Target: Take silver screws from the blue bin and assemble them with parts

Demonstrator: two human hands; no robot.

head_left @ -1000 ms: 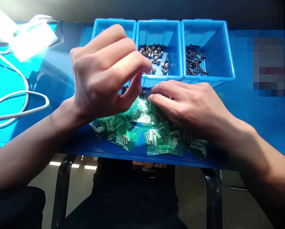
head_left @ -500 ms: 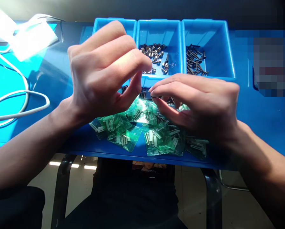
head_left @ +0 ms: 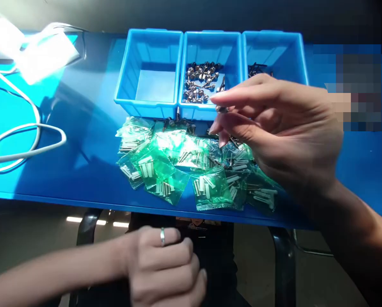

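My right hand (head_left: pixel 274 119) is raised over the front of the bins, pinching a hex-head screw (head_left: pixel 222 109) between thumb and forefinger. Its shaft is hidden by the fingers. Below the table's front edge, over my lap, my left hand (head_left: pixel 168 266) is curled with its knuckles up and smeared by motion. A ring shows on one finger; whatever lies inside the palm is hidden. Similar hex-head screws (head_left: pixel 204 72) lie in the middle blue bin (head_left: pixel 210 111). Under the right hand, small green plastic bags (head_left: pixel 165 187) of screws and white wall plugs overlap on the table.
Left of the middle bin stands another blue bin (head_left: pixel 146 103); a right bin (head_left: pixel 301 55) holds dark screws (head_left: pixel 256 70), partly covered by my hand. Loose dark screws (head_left: pixel 191 126) lie before the bins. A white cable (head_left: pixel 34 128) loops at left. A chair arm (head_left: pixel 88 230) stands below.
My left hand has dropped from above the bags to below the table edge. My right hand has risen slightly and turned, and the screw's head now shows in its pinch.
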